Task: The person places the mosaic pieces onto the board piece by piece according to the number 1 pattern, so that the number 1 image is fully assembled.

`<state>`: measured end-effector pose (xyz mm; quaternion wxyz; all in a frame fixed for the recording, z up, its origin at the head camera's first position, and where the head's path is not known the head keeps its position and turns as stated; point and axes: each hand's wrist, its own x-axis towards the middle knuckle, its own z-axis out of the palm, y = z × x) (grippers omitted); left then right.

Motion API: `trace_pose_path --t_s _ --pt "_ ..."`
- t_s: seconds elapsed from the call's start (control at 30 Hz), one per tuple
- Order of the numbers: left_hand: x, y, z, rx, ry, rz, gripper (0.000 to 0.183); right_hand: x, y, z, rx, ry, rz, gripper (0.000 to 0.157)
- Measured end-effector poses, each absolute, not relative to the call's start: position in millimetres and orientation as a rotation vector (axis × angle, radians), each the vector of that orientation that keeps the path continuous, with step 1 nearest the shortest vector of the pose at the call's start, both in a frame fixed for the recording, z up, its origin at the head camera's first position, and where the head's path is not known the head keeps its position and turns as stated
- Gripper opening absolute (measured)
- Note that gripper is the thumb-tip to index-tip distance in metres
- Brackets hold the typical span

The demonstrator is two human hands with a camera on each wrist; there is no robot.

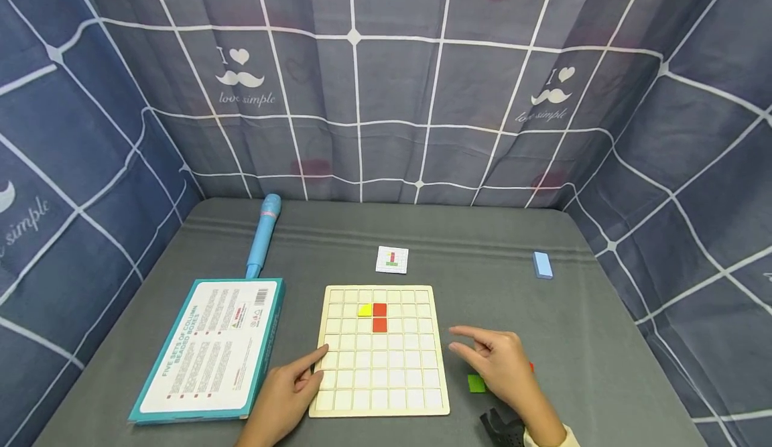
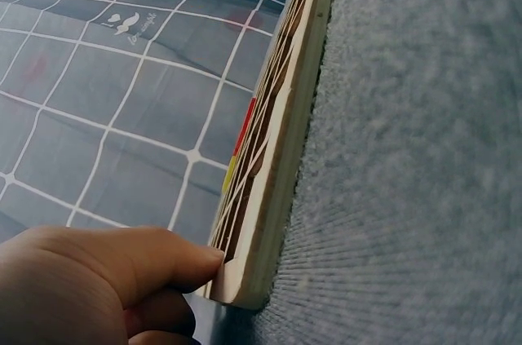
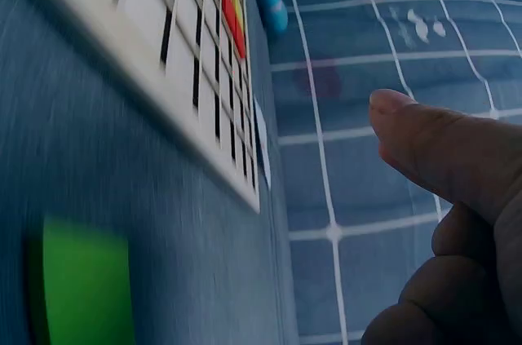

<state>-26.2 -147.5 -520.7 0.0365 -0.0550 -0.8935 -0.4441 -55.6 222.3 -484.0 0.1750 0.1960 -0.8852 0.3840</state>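
My left hand point(image 1: 282, 397) rests at the left edge of a pale wooden grid board point(image 1: 440, 393), its index finger and thumb touching the rim. In the left wrist view a fingertip point(image 2: 214, 262) presses the board's corner. A yellow square block point(image 1: 364, 310) sits in the grid beside two red square blocks point(image 1: 379, 317), one in front of the other. Right of the board, my right hand point(image 1: 503, 363) hovers with thumb and index finger apart and nothing between them. Below it lies a green block point(image 1: 476, 384); a bit of red point(image 1: 532, 367) peeks out, mostly hidden behind the hand.
A small pattern card point(image 1: 392, 259) lies behind the board. To the left is a teal and white box point(image 1: 208, 346), with a blue microphone-shaped cylinder point(image 1: 263, 232) behind it. A light blue block point(image 1: 543, 265) stands at the back right. Grid-patterned curtains point(image 1: 386, 98) enclose the table.
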Motion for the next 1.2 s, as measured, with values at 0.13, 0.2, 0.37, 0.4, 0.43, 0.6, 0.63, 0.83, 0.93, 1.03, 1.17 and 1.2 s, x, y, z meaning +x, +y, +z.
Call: trace_pose_path --t_s 0.13,0.2,0.37,0.4,0.43,0.6,0.63,0.83,0.93,1.03,1.17,1.2 --pt "-27 -147 -521 -0.155 -2.748 -1.401 0.036 -51 245 -487 0.454 -2.523 0.966 0.024" --pt "-28 -147 -520 -0.148 -2.754 -1.42 0.036 -47 255 -490 0.354 -2.536 0.905 0.024" --pt "-27 -147 -520 -0.154 -2.748 -1.416 0.037 -30 275 -502 0.105 -2.563 0.867 0.026" --pt "-27 -147 -520 -0.157 -2.743 -1.409 0.037 -28 278 -504 0.073 -2.564 0.869 0.026" --pt "-27 -147 -521 -0.158 -2.741 -1.402 0.037 -25 281 -505 0.051 -2.563 0.87 0.027" --pt "-28 -148 -521 -0.17 -2.733 -1.374 0.037 -17 294 -512 0.004 -2.559 0.823 0.031" --pt "-28 -148 -521 -0.172 -2.738 -1.372 0.037 -16 295 -512 -0.009 -2.565 0.816 0.031" --pt "-24 -150 -520 -0.072 -2.797 -1.405 0.036 -9 298 -517 -0.228 -2.683 0.818 0.039" --pt "-22 -149 -519 -0.037 -2.799 -1.422 0.036 -8 297 -520 -0.334 -2.719 0.817 0.044" --pt "-24 -148 -519 -0.057 -2.787 -1.424 0.036 -8 296 -519 -0.375 -2.711 0.802 0.045" --pt "-27 -146 -520 -0.077 -2.77 -1.425 0.036 -9 297 -516 -0.37 -2.724 0.778 0.044" --pt "-27 -145 -520 -0.083 -2.763 -1.426 0.036 -9 298 -515 -0.369 -2.726 0.774 0.043"
